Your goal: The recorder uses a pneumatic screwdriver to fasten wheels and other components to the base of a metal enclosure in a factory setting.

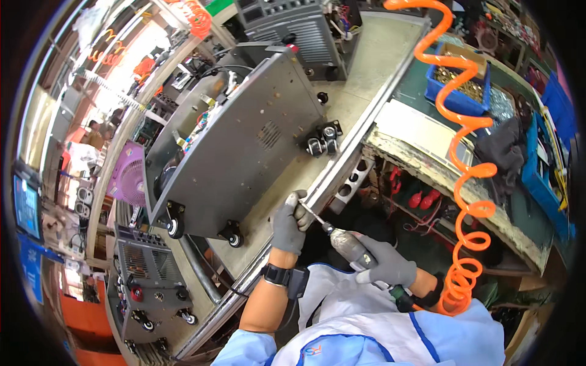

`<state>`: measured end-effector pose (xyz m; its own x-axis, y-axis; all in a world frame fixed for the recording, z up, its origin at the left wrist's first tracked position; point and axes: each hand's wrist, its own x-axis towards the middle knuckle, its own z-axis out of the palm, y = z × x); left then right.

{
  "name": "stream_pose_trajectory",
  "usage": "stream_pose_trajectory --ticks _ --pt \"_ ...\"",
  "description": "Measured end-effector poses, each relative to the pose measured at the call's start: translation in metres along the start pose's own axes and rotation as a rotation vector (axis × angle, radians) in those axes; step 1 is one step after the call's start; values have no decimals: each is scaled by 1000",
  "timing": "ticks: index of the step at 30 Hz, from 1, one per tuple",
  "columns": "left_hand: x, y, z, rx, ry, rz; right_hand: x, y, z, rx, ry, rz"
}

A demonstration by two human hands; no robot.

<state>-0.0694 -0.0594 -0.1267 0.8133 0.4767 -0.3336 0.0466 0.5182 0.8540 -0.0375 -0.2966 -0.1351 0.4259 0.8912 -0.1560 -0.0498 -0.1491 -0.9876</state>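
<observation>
In right hand (390, 263): air driver (349, 249), bit (315, 215) reaching left hand (288, 226).

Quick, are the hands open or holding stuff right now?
Left hand: curled at the tip of the screwdriver bit; whether it grips anything cannot be told.
Right hand: closed, holding the pneumatic screwdriver.

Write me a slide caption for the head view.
Right hand grips a power screwdriver, left hand near its tip, beside a grey wheeled cabinet.

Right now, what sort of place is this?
Probably a workshop: there's an open grey machine on a bench, a handheld tool and a coiled orange hose.
</observation>
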Motion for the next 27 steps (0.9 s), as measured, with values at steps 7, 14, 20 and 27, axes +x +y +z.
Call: stream_pose_trajectory --ticks 7,14,20,27 --pt "43 47 15 1238 307 1079 10 2 -13 117 192 -88" --pt "67 187 44 1843 756 1002 -3 -22 -14 324 464 -106" --pt "77 193 29 1904 706 899 6 -23 -14 260 427 -133" --pt "76 190 19 1881 732 952 0 -23 -23 297 469 -160"
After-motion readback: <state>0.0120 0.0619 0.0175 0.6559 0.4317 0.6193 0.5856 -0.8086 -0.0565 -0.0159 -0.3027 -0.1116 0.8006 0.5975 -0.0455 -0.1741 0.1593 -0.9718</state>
